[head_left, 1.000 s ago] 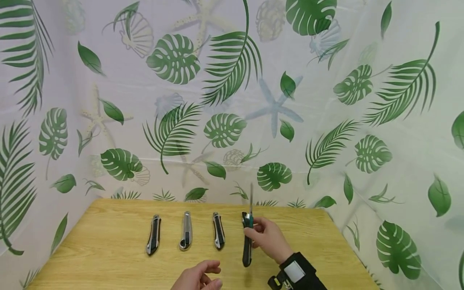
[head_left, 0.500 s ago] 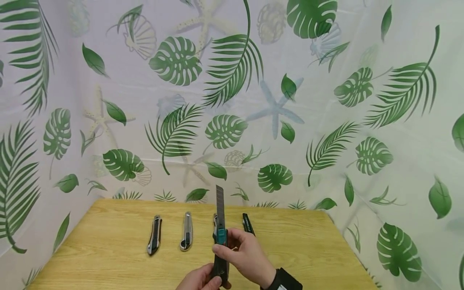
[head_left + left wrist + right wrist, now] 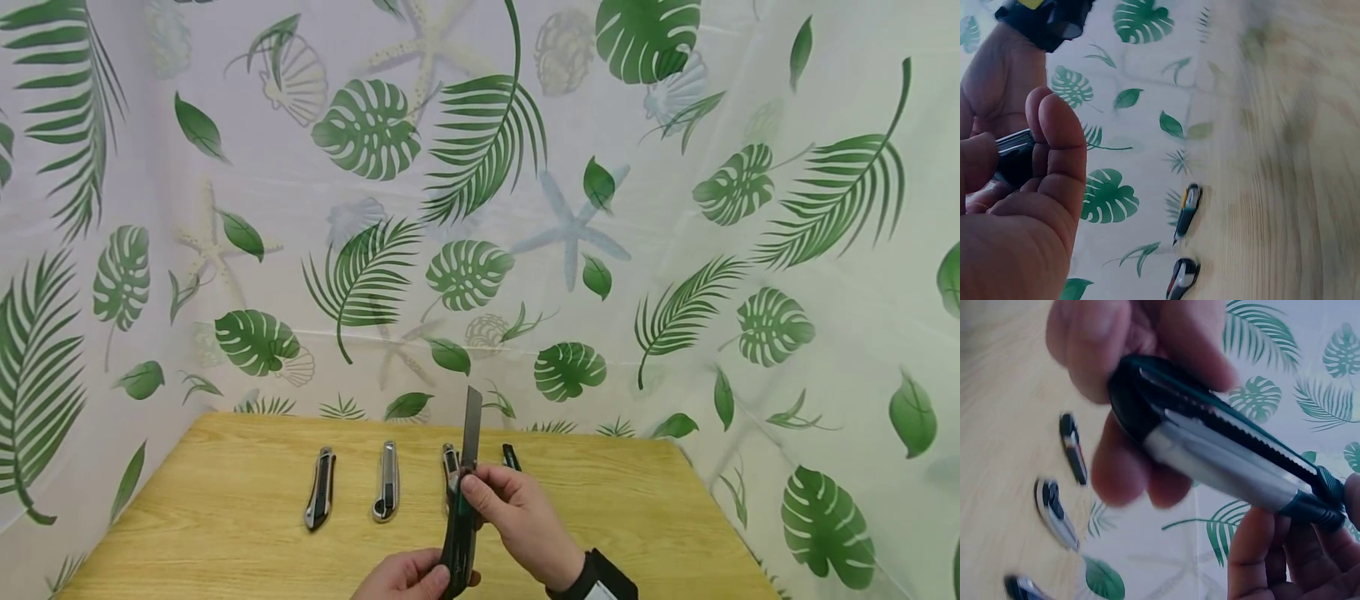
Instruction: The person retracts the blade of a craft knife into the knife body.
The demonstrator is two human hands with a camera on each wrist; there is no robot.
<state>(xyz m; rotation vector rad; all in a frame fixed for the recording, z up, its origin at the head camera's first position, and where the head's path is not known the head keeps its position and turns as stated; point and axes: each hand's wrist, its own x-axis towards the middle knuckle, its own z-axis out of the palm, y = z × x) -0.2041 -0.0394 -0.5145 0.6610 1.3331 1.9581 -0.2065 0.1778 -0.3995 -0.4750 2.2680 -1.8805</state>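
A black-and-teal snap-off utility knife (image 3: 459, 533) is held upright between both hands in the head view, its long blade (image 3: 471, 425) extended upward. My left hand (image 3: 405, 577) grips the lower end of the handle. Higher up, my right hand (image 3: 528, 525) pinches the handle just below the blade. In the right wrist view, the knife's handle (image 3: 1216, 465) shows a grey side panel and a toothed slot. Curled fingers of the left hand (image 3: 1041, 175) wrap the handle's end in the left wrist view, hiding most of it.
On the wooden table (image 3: 247, 500) lie several more utility knives in a row: a dark one (image 3: 320, 490) at left, a silver one (image 3: 386, 483), another partly hidden one (image 3: 450, 458), and a black one (image 3: 511, 456) behind the right hand. A leaf-print curtain (image 3: 480, 200) stands behind.
The right hand has carried the knife leftward, and the left hand has taken hold of its lower end. Since half a second ago, the knife has turned, and the right hand's grip sits higher.
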